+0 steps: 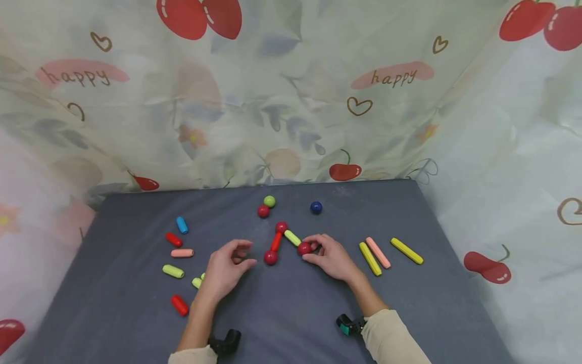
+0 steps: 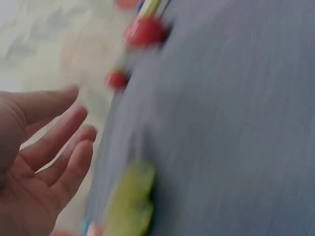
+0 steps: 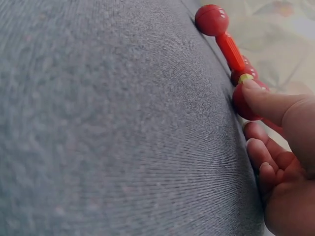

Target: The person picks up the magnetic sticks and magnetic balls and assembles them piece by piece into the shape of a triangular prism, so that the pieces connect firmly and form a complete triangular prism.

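Observation:
My right hand (image 1: 334,259) pinches a red ball (image 1: 304,248) between thumb and fingers, low over the grey cloth. That ball sits at the end of a pale green rod (image 1: 293,237), which leads up to a second red ball (image 1: 281,227). From there a red rod (image 1: 276,241) runs to a third red ball (image 1: 270,258), so the pieces form an upside-down V. To the left, my left hand (image 1: 226,268) hovers with its fingers relaxed and apart, holding nothing. Its wrist view is blurred, with light green pieces (image 2: 130,201) below the hand.
Short rods lie on the left, among them a blue one (image 1: 182,225) and a pale green one (image 1: 173,271). Longer yellow rods (image 1: 406,251) and a pink one (image 1: 378,252) lie right. Behind are a green ball (image 1: 270,201), a red ball (image 1: 263,211) and a blue ball (image 1: 316,207).

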The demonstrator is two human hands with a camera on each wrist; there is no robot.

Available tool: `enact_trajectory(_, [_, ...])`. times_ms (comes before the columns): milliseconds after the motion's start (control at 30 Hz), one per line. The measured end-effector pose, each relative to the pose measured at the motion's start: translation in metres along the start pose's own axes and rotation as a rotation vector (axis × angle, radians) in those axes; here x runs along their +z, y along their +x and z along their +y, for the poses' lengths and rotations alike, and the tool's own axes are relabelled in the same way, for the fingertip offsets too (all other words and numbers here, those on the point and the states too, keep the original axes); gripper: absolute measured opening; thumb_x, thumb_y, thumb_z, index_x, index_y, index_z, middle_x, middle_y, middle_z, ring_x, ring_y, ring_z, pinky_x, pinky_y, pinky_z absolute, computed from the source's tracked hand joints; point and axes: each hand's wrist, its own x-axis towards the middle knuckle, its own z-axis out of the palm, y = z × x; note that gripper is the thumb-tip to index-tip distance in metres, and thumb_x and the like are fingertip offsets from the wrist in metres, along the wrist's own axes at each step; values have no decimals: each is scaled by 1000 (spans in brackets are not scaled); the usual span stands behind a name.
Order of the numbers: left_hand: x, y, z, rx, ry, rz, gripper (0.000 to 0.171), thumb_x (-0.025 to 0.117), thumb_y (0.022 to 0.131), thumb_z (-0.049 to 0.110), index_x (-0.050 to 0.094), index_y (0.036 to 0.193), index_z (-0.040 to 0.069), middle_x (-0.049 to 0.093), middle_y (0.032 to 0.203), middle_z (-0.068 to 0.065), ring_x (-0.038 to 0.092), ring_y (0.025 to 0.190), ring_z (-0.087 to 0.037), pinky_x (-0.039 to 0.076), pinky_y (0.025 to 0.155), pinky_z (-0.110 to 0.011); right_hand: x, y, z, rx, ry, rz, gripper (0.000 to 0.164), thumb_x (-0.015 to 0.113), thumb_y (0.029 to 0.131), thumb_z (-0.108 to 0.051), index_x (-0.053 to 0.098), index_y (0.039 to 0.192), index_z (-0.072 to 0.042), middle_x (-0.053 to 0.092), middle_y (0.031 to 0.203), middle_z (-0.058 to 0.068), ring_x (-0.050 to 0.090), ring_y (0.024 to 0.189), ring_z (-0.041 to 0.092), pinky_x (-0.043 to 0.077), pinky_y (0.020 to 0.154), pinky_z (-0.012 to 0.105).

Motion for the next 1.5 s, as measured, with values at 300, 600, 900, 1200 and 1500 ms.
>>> enact_trajectory(300, [-63,-18,-41,-156,97,-132,50,83,86,20,65,133,16,71,129,-4,65,105,-19,54,80,-28,2,-4,-1,26,-25,27,35,83,86,-35,69,117,-26,61,99,-1,52,76,12,44,70,24])
enact_trajectory(600, [-52,-9,-34,-154,236,-163,33,80,88,15,71,120,14,77,109,-1,67,92,-14,55,75,-33,7,-3,-1,20,-13,32,35,83,86,-36,69,116,-27,60,98,-1,52,76,12,43,69,24])
enact_trajectory(900, [7,24,22,145,92,-27,35,86,83,27,74,115,21,74,104,6,58,98,-18,52,87,-36,7,-3,0,4,-17,59,34,84,85,-34,70,114,-27,60,97,-2,52,75,13,44,68,24])
enact_trajectory(1200, [62,45,38,241,218,-66,33,91,77,25,76,106,23,77,91,14,37,83,-12,36,68,-28,10,-1,0,-7,-23,57,34,83,86,-32,69,116,-25,60,97,-1,51,74,12,44,69,24])
enact_trajectory(1500, [74,49,40,322,357,-43,29,91,76,22,78,103,22,75,84,11,35,80,-14,31,75,-31,9,-2,3,-29,-29,57,34,83,86,-33,69,116,-25,60,96,-1,51,72,11,45,68,23])
